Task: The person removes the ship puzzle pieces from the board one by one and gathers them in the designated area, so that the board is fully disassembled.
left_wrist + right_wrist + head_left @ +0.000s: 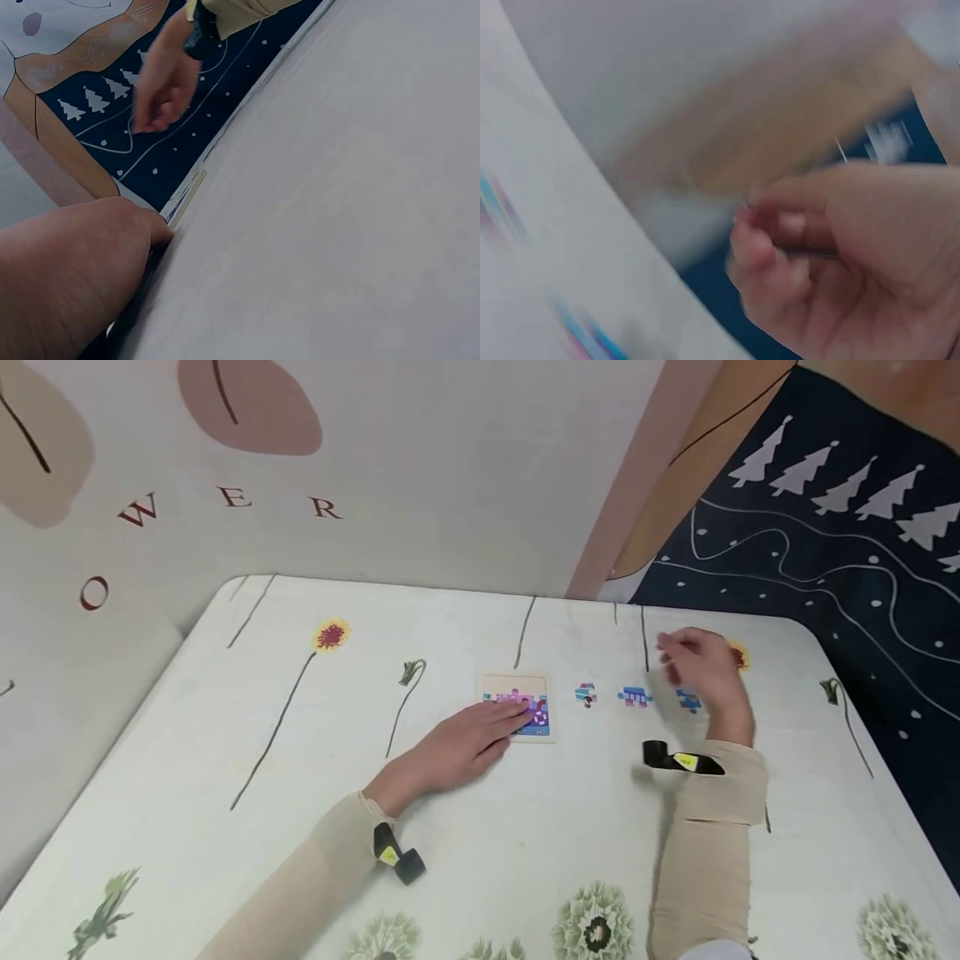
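My left hand (468, 737) lies with its fingers stretched over a small wooden puzzle board (517, 683), covering its left part. Joined pink, purple and blue pieces (538, 723) show in the lower part of the board, while its upper strip is bare wood. My right hand (707, 667) is raised above the table on the right, its fingers loosely curled with nothing visible in them. Just below and left of it are three loose puzzle pieces in a row: one multicoloured (586, 695), one blue and purple (635, 697), and one blue (687, 700).
A white tablecloth (315, 827) printed with flowers and stems covers the table. Behind it hangs a pale printed backdrop (450, 485) with letters; a dark blue cloth (825, 552) with white trees borders the right edge. Both wrists carry small black cameras (678, 760).
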A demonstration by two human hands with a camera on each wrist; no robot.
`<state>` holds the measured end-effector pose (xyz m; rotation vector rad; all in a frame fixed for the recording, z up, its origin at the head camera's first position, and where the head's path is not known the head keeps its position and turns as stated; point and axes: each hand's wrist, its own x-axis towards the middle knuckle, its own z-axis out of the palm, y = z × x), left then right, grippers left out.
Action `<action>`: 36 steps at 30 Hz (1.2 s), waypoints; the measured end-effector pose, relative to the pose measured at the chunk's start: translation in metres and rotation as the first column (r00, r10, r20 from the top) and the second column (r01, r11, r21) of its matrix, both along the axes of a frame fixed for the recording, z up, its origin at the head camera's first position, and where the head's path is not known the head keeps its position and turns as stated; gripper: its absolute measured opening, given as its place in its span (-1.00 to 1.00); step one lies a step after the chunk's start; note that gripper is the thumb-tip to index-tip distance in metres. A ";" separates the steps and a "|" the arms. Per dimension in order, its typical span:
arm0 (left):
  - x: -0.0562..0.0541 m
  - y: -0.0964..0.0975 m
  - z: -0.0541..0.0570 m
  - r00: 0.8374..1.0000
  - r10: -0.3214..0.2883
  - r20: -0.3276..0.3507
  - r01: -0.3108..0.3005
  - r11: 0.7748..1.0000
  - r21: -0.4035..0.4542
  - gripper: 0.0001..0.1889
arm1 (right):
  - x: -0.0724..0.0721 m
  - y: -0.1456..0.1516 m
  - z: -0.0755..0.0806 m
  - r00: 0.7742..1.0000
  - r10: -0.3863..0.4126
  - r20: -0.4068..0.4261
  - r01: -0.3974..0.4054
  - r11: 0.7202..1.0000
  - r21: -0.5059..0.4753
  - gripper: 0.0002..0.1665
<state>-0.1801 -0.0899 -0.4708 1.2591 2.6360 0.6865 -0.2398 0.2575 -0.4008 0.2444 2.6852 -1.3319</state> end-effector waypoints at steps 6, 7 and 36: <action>0.002 0.004 -0.003 0.999 -0.021 -0.024 0.020 1.000 -0.004 -0.46 | -0.007 -0.091 0.003 0.905 0.422 0.053 -0.392 0.877 -0.279 -0.34; 0.002 0.005 -0.004 0.999 -0.023 -0.027 0.023 1.000 -0.002 -0.47 | -0.007 -0.103 0.001 0.889 0.454 0.060 -0.419 0.860 -0.289 -0.33; 0.036 -0.026 0.004 0.998 0.048 0.033 -0.049 0.999 0.014 -0.45 | -0.012 -0.151 -0.034 0.784 0.616 0.078 -0.604 0.786 -0.133 -0.67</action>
